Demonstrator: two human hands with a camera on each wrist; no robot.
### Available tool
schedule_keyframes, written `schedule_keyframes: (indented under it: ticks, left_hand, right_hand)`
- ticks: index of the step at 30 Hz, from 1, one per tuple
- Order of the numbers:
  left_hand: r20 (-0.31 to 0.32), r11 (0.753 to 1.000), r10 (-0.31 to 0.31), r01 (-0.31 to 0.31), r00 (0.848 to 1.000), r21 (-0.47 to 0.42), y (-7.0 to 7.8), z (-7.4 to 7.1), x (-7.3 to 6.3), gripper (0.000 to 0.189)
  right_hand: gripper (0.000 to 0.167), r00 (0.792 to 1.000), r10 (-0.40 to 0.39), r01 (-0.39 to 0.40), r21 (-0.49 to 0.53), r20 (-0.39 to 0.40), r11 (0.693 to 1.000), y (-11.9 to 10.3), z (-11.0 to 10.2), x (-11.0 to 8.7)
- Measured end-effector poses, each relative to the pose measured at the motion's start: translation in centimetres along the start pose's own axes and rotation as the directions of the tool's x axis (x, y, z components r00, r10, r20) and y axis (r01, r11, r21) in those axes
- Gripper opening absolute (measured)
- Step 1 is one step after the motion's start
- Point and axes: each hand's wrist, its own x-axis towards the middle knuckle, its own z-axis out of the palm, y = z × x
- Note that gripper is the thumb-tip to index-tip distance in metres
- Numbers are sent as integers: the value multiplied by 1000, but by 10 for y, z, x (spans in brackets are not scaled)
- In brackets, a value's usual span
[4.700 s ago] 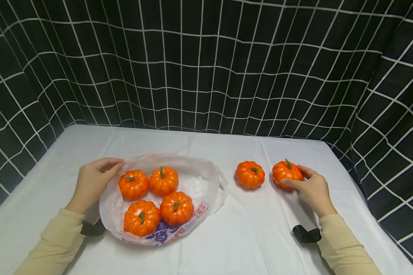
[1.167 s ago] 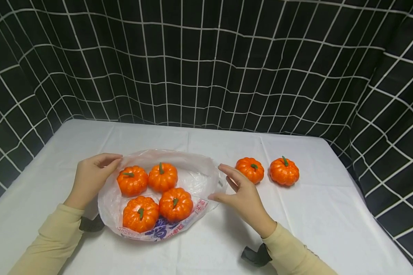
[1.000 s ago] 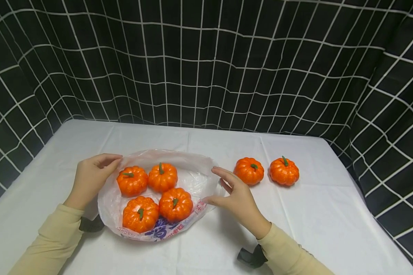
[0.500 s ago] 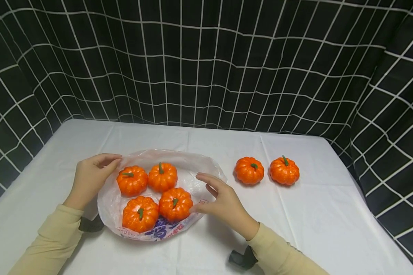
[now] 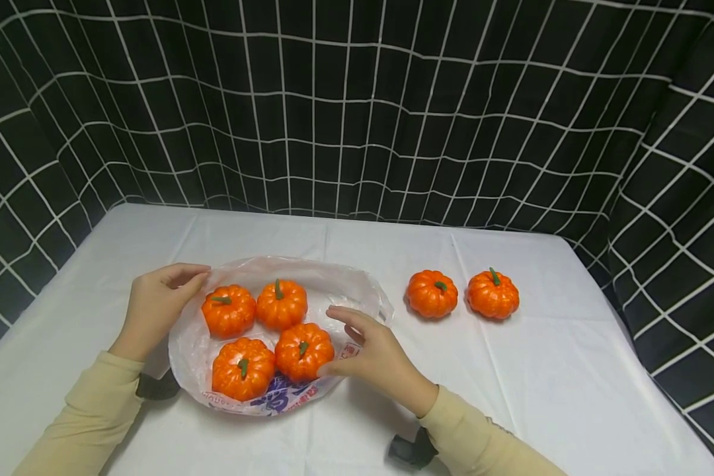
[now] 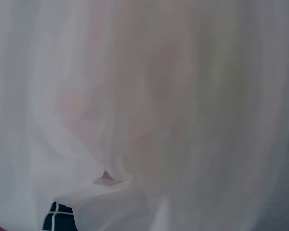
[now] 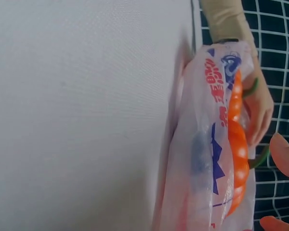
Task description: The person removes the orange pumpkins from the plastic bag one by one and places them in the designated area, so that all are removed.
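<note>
An open translucent plastic bag (image 5: 345, 284) with red and blue print lies on the table, several orange toy pumpkins inside it. My left hand (image 5: 157, 301) pinches its left rim between thumb and fingers; whitish film fills the left wrist view, hiding those fingers. Over the bag's right side hovers my right hand (image 5: 381, 357), thumb and fingers spread, holding nothing. The thumb is close to the front right pumpkin (image 5: 305, 352); whether they touch I cannot tell. In the right wrist view, two pumpkins show above the bag's printed side (image 7: 188, 168), with my fingertips (image 7: 286, 159) at the right edge.
Two more orange pumpkins, one nearer (image 5: 432, 294) and one farther right (image 5: 492, 294), sit on the white tablecloth (image 5: 547, 370) right of the bag. A black curtain (image 5: 345, 119) with a white grid surrounds the table's back and sides.
My right hand has let go of the far right pumpkin, which stays on the table, and has moved left over the bag. My left hand keeps its hold on the rim.
</note>
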Motion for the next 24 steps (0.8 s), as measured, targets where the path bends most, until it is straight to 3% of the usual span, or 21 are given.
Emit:
schedule_keyframes:
  ticks: [7,12,24]
  left_hand:
    - [0,1000,5,-5,1000,-4,-1,-1,0,30]
    - [-9,1000,21,-21,1000,-11,-3,0,1,28]
    - [-4,1000,11,-11,1000,-3,-4,1,1,28]
  right_hand:
    - [85,999,25,-25,-36,26,999,-1,4,0]
    - [84,999,12,-9,-81,36,997,0,6,1]
    - [81,994,-28,37,-84,103,996,1,14,11]
